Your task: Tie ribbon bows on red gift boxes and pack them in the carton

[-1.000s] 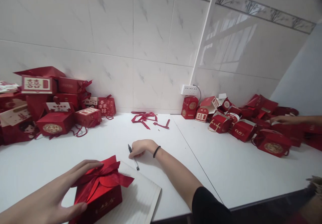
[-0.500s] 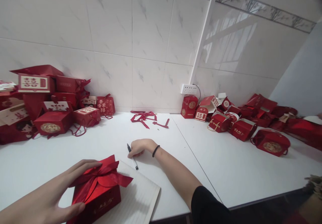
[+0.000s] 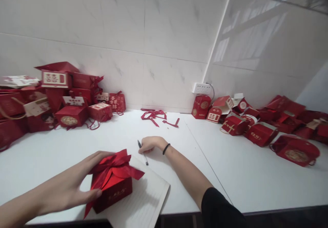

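At the lower left, my left hand [image 3: 84,176] grips a red gift box [image 3: 115,193] from its left side, thumb in front and fingers over the far top edge. A wide red ribbon bow [image 3: 116,168] is tied over the box's lid, and gold lettering marks its front. Partly under the box is a lined notebook [image 3: 151,190]. Just beyond the notebook my right hand [image 3: 151,144], with a black band on the wrist, is closed with its fingertips on a pen [image 3: 146,159]. The pen slants at the table surface, its lower end beside the notebook's far edge.
Loose red ribbons [image 3: 155,116] lie near the wall on the white table [image 3: 207,152]. Red boxes and bags [image 3: 71,115] are piled at the left. More red boxes [image 3: 261,132] stand along the right, near a white power strip [image 3: 201,88] on the tiled wall.
The view has tilted down and turned slightly left, so everything appears shifted right. Both hands keep their grips on the gift box and the pen.
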`<state>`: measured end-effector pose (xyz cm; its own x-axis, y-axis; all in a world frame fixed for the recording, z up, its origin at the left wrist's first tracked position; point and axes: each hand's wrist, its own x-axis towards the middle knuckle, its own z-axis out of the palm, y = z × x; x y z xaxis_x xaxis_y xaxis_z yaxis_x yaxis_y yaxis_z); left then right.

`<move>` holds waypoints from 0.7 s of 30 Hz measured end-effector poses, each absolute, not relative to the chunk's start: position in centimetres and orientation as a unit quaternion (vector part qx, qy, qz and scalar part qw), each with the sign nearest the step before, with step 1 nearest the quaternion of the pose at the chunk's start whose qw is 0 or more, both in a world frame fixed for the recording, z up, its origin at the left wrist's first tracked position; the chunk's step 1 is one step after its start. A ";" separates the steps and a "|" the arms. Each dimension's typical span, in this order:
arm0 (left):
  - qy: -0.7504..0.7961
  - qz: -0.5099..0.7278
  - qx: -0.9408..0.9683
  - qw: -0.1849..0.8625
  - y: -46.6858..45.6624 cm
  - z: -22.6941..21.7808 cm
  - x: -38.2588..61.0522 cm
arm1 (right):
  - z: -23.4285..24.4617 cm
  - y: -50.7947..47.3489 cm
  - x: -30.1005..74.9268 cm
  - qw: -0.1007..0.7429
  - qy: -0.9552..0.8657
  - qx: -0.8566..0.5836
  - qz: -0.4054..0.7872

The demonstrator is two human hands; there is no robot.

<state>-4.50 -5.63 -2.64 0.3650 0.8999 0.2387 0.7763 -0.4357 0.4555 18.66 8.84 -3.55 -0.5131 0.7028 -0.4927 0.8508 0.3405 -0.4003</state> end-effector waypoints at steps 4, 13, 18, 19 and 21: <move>0.499 0.146 0.824 0.225 -6.0 0.1 -4.3 | -3.7 8.8 18.7 0.126 0.815 0.475 -0.307; 0.450 0.092 0.854 0.245 -6.1 1.6 -4.1 | -3.8 8.7 18.8 0.131 0.818 0.473 -0.300; 0.459 0.132 0.851 0.217 -5.9 0.5 -4.3 | -3.7 8.8 18.7 0.128 0.812 0.478 -0.309; 0.465 0.141 0.848 0.210 -5.9 0.4 -4.4 | -3.6 8.8 18.7 0.127 0.811 0.478 -0.312; 0.474 0.136 0.846 0.200 -5.9 0.3 -4.5 | -3.6 8.9 18.7 0.125 0.808 0.479 -0.318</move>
